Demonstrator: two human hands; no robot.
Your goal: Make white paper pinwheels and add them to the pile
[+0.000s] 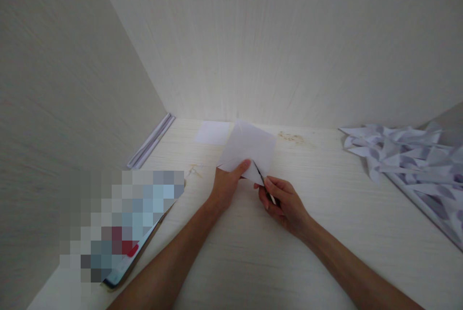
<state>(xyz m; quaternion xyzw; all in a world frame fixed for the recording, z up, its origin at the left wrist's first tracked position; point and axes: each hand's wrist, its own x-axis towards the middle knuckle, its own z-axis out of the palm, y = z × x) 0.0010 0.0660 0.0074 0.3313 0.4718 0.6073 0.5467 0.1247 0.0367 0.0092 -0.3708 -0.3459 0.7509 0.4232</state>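
Gripping the near-left part of a square white paper sheet [249, 143], the left hand [227, 183] has its thumb pressed on top and the other fingers largely hidden beneath. The right hand [284, 201] is curled around the handles of the scissors [259, 171], whose dark blade lies across the sheet's near corner, pointing toward its middle. The sheet is held over the bench [231, 257], just beside a smaller-looking white paper piece [211, 132]. Pinwheel-like folded papers [398, 151] are heaped at right; a partly pixelated smartphone [136, 248] rests at left.
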